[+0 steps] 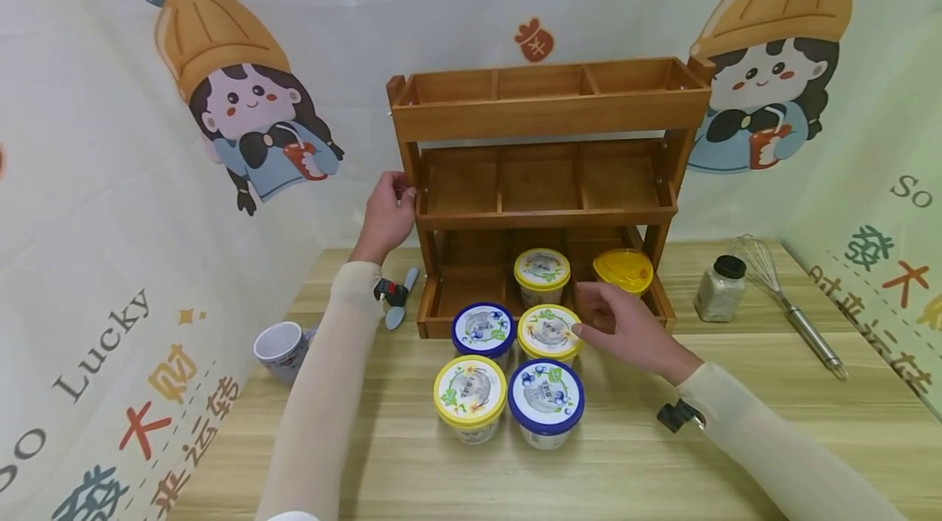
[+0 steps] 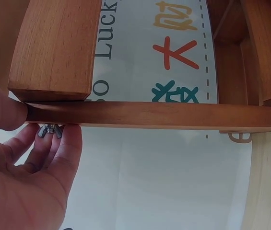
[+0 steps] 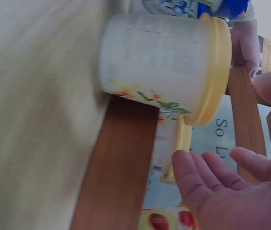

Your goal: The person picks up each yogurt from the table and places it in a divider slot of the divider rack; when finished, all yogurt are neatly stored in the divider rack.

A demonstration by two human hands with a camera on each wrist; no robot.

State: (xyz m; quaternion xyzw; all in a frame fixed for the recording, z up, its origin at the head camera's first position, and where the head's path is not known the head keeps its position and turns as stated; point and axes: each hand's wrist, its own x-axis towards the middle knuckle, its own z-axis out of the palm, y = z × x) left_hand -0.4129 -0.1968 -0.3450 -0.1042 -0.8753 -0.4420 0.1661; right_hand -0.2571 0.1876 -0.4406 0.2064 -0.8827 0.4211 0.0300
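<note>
At the rack's left post, left hand gripping the middle shelf edge, fingertips hidden behind wood, right hand open, fingers relaxed, touching the far yellow-lidded cup among four near cups

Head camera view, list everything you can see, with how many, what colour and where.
Wooden rack: one, brown, three tiers, at the back of the table.
Table: one, light wood.
Yellow-lidded tubs: three; two on the table before the rack, one in the bottom tier.
Blue-lidded tubs: two, on the table.
Yellow container: one, bottom tier, right.
Mug: one, white, left of the rack.
Spoon: one, pale blue, by the rack's left foot.
Shaker jar: one, black cap, right.
Whisk: one, metal, far right.
Left hand: holds the rack's left post.
Right hand: fingertips at a yellow-lidded tub.
</note>
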